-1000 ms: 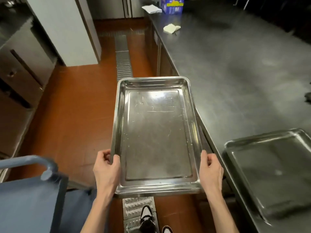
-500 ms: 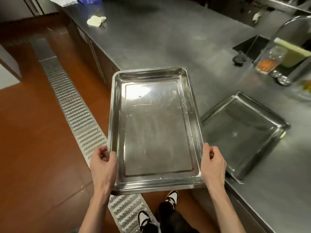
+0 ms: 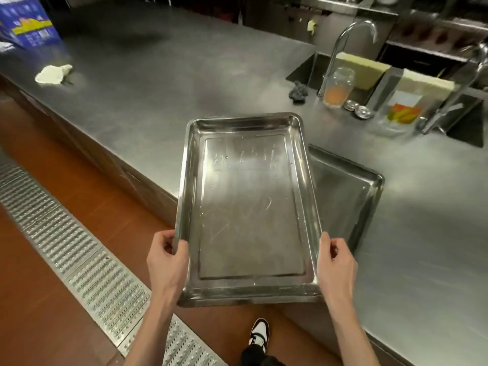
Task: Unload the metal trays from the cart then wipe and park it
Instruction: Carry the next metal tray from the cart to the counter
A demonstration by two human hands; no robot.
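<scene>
A person holds a shallow metal tray [image 3: 250, 207] level above the near edge of a stainless steel counter [image 3: 163, 83], the left hand [image 3: 167, 262] clamped on its left rim and the right hand [image 3: 335, 262] clamped on its right rim, both near the closest corners. The tray's far end overlaps a second metal tray [image 3: 348, 196] lying flat on the counter, just right of the held one. Beyond the second tray stand a jar [image 3: 338, 87] and a curved tap [image 3: 351, 43] by the sink [image 3: 306, 70]. A crumpled cloth [image 3: 52, 73] lies far left of the held tray
</scene>
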